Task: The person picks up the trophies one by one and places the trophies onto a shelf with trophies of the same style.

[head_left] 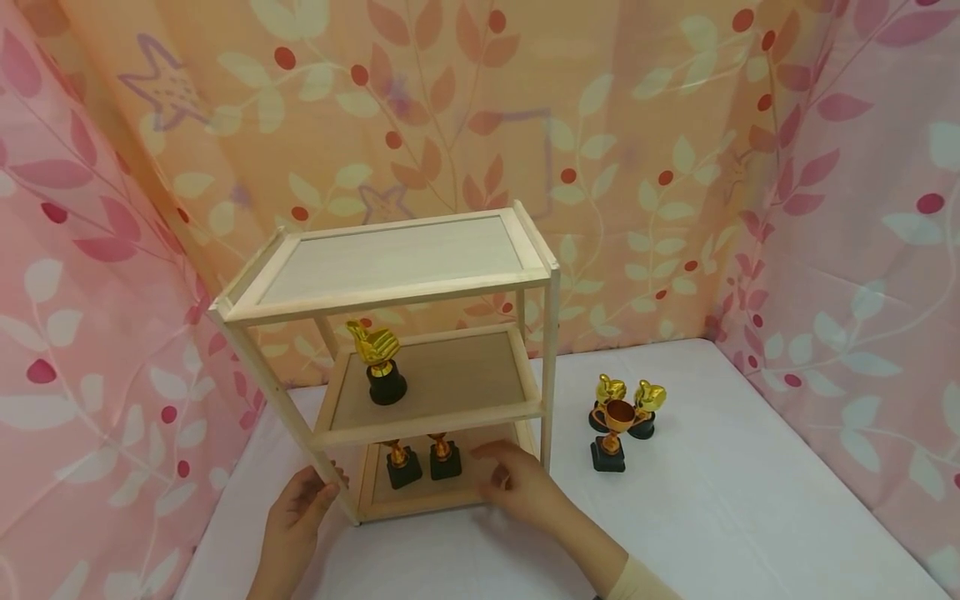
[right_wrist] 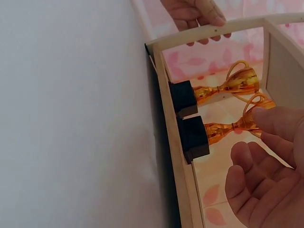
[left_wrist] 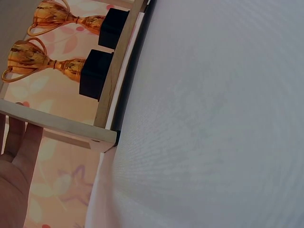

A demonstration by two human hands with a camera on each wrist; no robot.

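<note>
A three-tier wooden shelf rack [head_left: 405,293] stands on the white-covered table. My left hand [head_left: 296,517] grips its front left post near the bottom, thumb in front and fingertips behind. On the lowest tier, two gold cup trophies [right_wrist: 221,129] [left_wrist: 52,61] with black square bases stand side by side. My right hand [head_left: 525,487] is at the front right of that tier, fingers loosely bent and holding nothing. Its index finger overlaps the nearer cup in the right wrist view; whether it touches cannot be told. A gold thumbs-up trophy [head_left: 381,362] stands on the middle tier's left side.
Right of the rack on the table [head_left: 750,500], a copper-coloured cup trophy [head_left: 611,446] stands before two gold thumbs-up trophies [head_left: 649,398]. The rack's right front post [head_left: 551,367] rises close to my right hand. Patterned curtains [head_left: 637,167] enclose the table's back and sides.
</note>
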